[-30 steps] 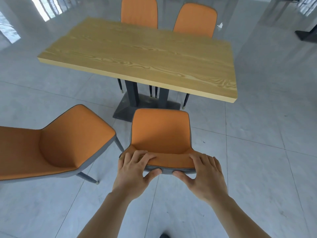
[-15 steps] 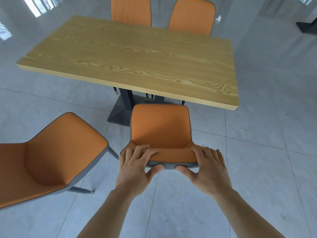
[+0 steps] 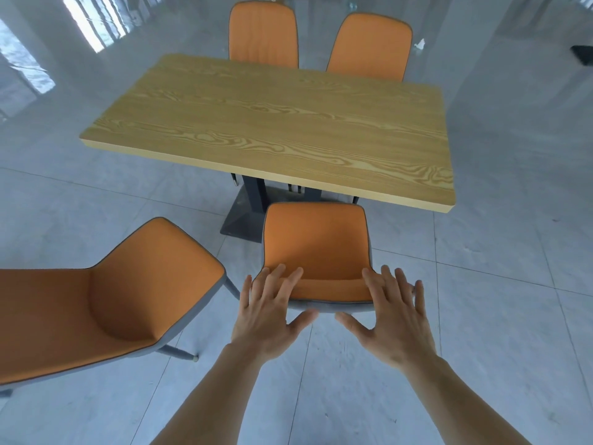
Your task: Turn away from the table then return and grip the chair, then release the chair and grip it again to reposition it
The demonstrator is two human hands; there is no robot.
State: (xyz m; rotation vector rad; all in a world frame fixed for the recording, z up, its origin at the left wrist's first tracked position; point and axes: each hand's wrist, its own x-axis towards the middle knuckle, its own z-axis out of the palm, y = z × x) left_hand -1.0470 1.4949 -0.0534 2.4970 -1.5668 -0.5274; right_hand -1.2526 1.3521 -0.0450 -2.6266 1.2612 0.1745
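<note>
An orange chair with grey edging [image 3: 316, 242] stands right in front of me, its seat tucked partly under the near edge of a wooden table [image 3: 282, 123]. My left hand [image 3: 269, 313] hovers over the left end of the chair's backrest top with fingers straight and spread. My right hand [image 3: 394, 316] is spread the same way over the right end. Neither hand grips the backrest; whether the fingertips still touch it is unclear.
A second orange chair [image 3: 106, 300] stands at my left, turned away from the table. Two more orange chairs [image 3: 263, 33] [image 3: 370, 46] sit at the table's far side. The dark table base [image 3: 247, 216] rests on grey floor tiles [image 3: 497, 316].
Both hands gripped the backrest top before; now their fingers have straightened and let go. The chair has slid forward toward the table.
</note>
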